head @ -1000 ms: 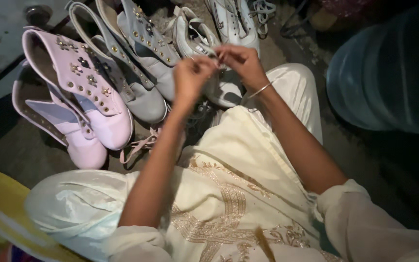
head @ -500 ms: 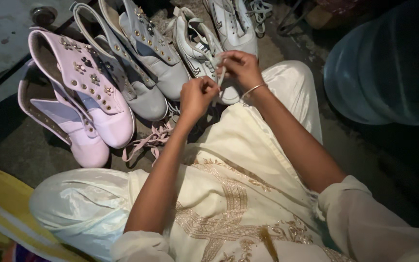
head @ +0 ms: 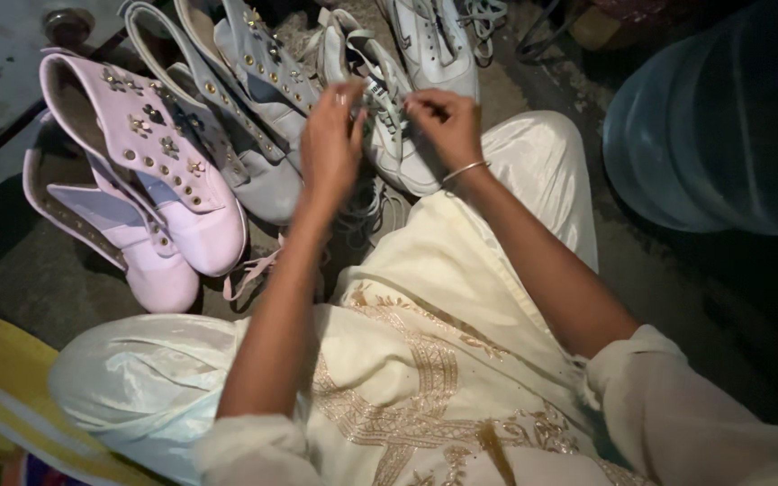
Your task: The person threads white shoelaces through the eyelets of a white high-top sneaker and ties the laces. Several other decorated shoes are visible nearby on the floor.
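Note:
My left hand (head: 332, 144) and my right hand (head: 445, 124) are raised over a white lace-up sneaker (head: 389, 135) on the ground in front of my knees. Both hands pinch its lace (head: 387, 101), which runs between them. A thin bangle sits on my right wrist. The fingertips hide how the lace is looped. A second white sneaker (head: 434, 40) lies just behind the first.
A pair of pink studded high-top boots (head: 150, 189) stands at the left, with two grey-lilac studded boots (head: 245, 108) beside them. Loose laces (head: 254, 270) trail on the ground. A large blue water jug (head: 722, 117) fills the right. A yellow striped cloth (head: 11, 414) lies lower left.
My left hand has risen from beside the sneaker to the lace at its top, meeting my right hand. The view has shifted slightly.

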